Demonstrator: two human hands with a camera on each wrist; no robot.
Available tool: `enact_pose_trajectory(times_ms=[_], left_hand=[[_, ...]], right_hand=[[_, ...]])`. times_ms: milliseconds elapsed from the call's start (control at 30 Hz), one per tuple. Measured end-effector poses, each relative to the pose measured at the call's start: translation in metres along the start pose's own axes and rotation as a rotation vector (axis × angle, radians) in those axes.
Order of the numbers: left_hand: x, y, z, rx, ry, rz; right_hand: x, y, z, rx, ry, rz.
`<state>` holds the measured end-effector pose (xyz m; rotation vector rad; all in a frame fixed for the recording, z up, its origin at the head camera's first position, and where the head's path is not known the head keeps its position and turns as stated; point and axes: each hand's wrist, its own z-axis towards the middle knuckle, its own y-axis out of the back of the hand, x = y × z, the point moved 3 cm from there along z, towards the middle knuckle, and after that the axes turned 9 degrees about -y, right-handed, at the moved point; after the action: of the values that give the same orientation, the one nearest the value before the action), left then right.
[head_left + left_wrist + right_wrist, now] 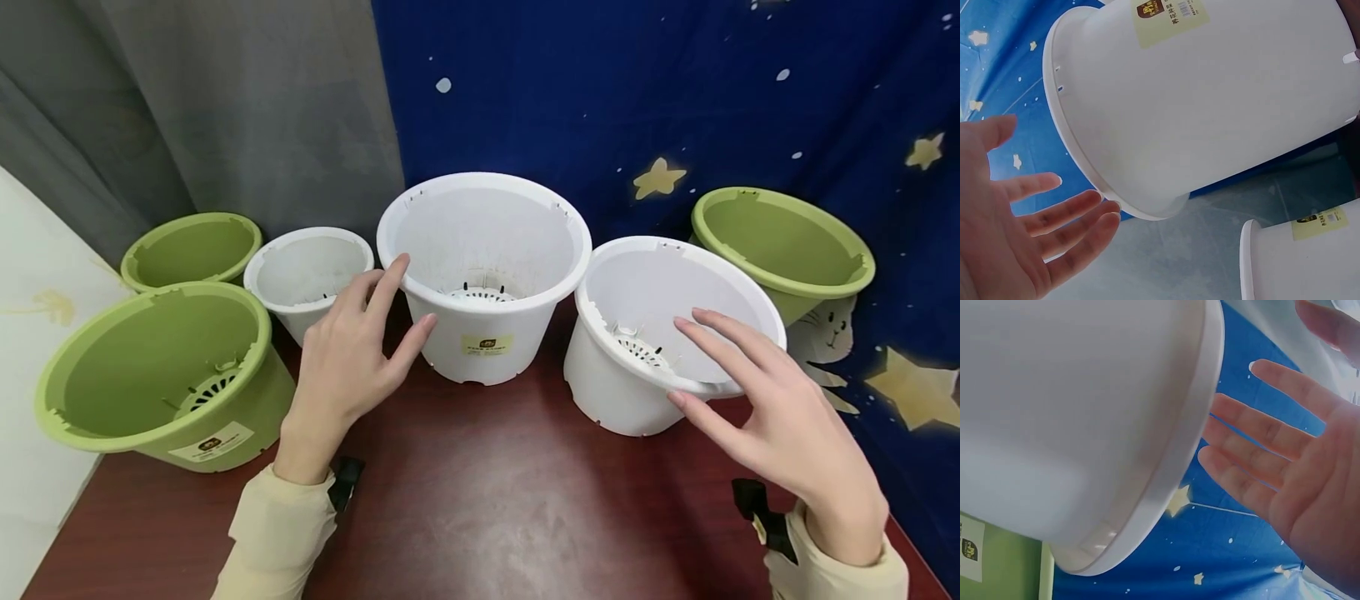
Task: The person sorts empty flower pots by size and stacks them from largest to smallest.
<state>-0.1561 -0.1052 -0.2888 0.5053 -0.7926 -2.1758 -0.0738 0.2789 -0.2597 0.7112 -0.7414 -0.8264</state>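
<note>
My left hand (348, 350), fingers spread and holding nothing, is at the left rim of the large white pot (487, 333) in the middle. In the left wrist view its fingertips (1110, 219) come right at that pot's rim. Over the near right rim of the other white pot (622, 383) hovers my right hand (772, 408), its fingers loosely extended with nothing in them. The right wrist view shows those fingers beside the white pot's rim (1194, 425). Both pots stand upright, with slotted drain discs visible inside.
On the left are a small white pot (300, 312), a large green pot (258, 367) and a smaller green pot (191, 242). Another green pot (787, 296) stands at the back right. Grey and blue curtains hang behind the dark red table (487, 500).
</note>
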Motion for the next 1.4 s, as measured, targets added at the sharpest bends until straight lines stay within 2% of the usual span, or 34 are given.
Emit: enact_pose_trajectory(times_ms=[133,200,367,500,733,1000,1200,1400], left_hand=[[0.003,-0.001,0.002,0.003,0.032,0.003],[0.005,-0.002,0.002,0.005,0.050,0.007],[0.008,-0.002,0.003,-0.003,0.077,0.015],[0.010,-0.003,0.004,-0.003,0.087,0.015],[0.011,-0.005,0.005,0.007,0.085,0.005],[0.015,-0.008,0.006,0.009,0.094,0.005],[0.019,-0.011,0.007,0.020,0.105,0.002],[0.021,-0.013,0.008,0.024,0.109,0.003]], right_hand=[[-0.008,0.001,0.000,-0.001,-0.057,0.007],[-0.011,0.002,0.001,-0.030,-0.082,0.012],[-0.020,0.005,0.000,-0.157,-0.126,0.015],[-0.029,0.008,-0.001,-0.213,-0.187,-0.008],[-0.048,0.011,-0.001,-0.325,-0.285,0.038],[-0.065,0.012,-0.001,-0.329,-0.366,0.022],[-0.075,0.011,-0.001,-0.296,-0.431,0.013],[-0.089,0.010,-0.005,-0.253,-0.534,-0.036]])
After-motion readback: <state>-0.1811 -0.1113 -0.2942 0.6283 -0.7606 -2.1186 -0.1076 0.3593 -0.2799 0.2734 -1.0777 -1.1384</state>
